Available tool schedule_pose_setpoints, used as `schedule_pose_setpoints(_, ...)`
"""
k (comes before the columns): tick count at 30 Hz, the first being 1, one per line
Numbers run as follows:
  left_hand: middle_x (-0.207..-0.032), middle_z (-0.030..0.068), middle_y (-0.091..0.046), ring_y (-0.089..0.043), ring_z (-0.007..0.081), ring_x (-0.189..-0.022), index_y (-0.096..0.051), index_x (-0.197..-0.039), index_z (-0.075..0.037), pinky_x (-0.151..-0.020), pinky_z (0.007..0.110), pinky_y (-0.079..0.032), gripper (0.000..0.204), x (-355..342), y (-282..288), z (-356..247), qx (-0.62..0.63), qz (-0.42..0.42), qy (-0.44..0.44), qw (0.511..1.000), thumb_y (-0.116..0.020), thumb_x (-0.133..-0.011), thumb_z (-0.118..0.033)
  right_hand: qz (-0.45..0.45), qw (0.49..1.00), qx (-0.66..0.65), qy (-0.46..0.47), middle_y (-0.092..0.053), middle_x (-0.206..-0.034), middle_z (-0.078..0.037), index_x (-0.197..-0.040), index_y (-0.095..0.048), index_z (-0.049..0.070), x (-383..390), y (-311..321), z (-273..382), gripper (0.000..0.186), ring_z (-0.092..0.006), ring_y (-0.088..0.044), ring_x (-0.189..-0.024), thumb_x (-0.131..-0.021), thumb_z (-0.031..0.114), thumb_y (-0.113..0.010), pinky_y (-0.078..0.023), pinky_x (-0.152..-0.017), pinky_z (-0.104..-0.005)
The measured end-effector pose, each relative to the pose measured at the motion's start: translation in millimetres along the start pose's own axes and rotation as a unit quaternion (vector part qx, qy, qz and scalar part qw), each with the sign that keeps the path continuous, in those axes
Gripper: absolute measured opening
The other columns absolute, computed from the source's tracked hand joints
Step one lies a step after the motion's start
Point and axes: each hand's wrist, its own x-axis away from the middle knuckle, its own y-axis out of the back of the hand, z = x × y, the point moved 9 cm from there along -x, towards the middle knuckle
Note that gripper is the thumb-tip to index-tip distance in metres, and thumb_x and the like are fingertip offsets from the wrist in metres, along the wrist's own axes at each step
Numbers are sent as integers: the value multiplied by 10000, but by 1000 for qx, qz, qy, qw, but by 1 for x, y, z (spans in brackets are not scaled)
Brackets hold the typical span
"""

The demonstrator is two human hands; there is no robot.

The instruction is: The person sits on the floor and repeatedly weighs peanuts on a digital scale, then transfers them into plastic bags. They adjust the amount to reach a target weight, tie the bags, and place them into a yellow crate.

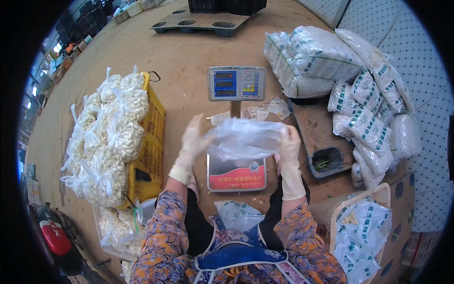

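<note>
A clear plastic bag (248,138), smeared by motion, is stretched sideways above the pan of a weighing scale (236,177). At its right end, my gloved right hand (289,142) is closed on the plastic. My left hand (193,142), in a pale rubber glove too, is at the bag's left edge; its fingers are blurred, and I cannot tell whether they grip. Behind the bag stands the scale's display and keypad (237,84). A printed plastic bag (239,214) lies between my legs, near the scale's front edge.
On the left, knotted bags of pale, clove-like pieces (106,128) top a yellow crate (150,156). Packed white bags (326,61) are piled at right, by a dark pallet (314,128). A bin (336,222) holding printed bags stands near right. Another pallet (203,21) lies far ahead.
</note>
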Motion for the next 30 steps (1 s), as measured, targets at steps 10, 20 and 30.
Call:
schedule_pose_setpoints(10, -958, 122, -602, -591, 318, -910, -614, -902, -89, -791, 412, -473, 213, -6, -34, -9, -115, 103, 49, 987, -544, -705, -49, 198, 865, 461, 12, -591, -1024, -153, -1112, -562, 82, 28, -52, -23, 352, -310, -559, -1002, -762, 109, -561, -452, -831, -395)
schedule_pose_setpoints(20, -942, 156, -657, -623, 308, -872, -672, -978, -93, -787, 377, -492, 296, 49, -36, 37, -77, 344, 138, 926, -583, -782, -296, 89, 891, 440, -62, -594, -1097, -214, -1188, -512, 62, 20, 19, -42, 398, -352, -553, -1055, -793, 74, -456, -419, -905, -401)
schedule_pose_setpoints(30, -1121, 106, -567, -578, 209, -994, -502, -1186, 10, -862, 327, -490, 300, 35, 24, -3, 792, -31, 131, 596, -471, -920, -125, 240, 939, 228, -95, -564, -1141, -192, -1223, -471, 9, 62, -25, -122, 412, -305, -567, -1038, -843, 159, -524, -462, -874, -392)
